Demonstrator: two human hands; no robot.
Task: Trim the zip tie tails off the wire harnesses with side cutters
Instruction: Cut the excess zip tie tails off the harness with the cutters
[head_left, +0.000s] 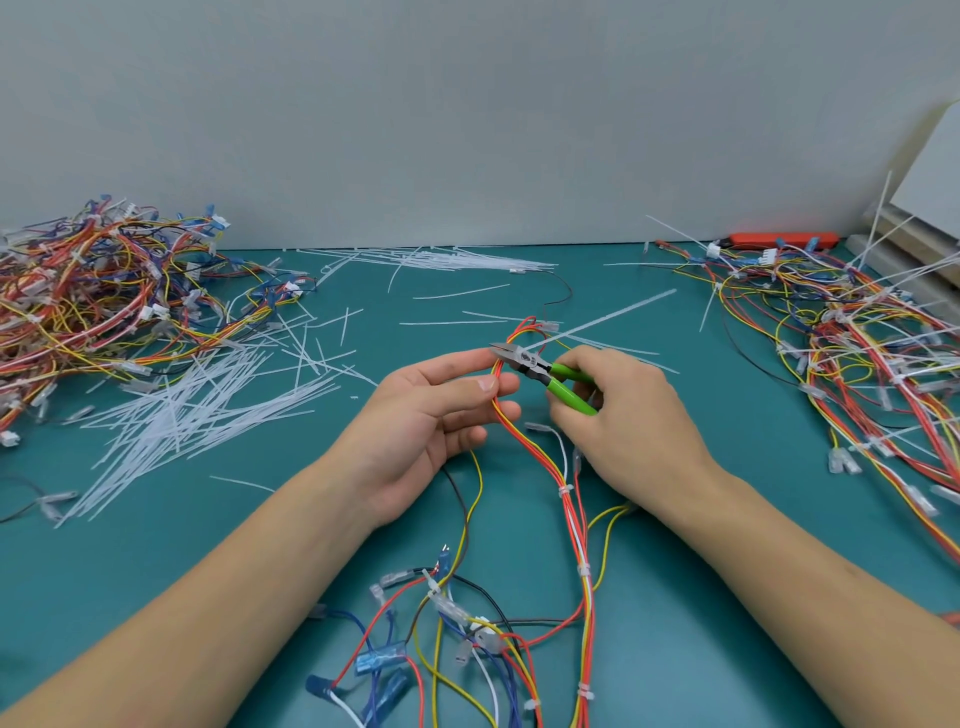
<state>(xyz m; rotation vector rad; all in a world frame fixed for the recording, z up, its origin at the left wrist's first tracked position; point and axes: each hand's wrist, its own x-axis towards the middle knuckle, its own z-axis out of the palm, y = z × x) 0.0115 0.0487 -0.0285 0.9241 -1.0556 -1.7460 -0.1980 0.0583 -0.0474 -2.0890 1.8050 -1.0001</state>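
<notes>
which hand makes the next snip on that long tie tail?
Right. The right hand already grips the green-handled cutters, blades open beside the tie tail. The left hand pinches the wire bundle, steadying it.

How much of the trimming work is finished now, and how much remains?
Done: cut tails litter the mat beside the left pile. In hand: left hand pinches a harness, right hand holds side cutters at it. Left: right pile with long tails.
</notes>
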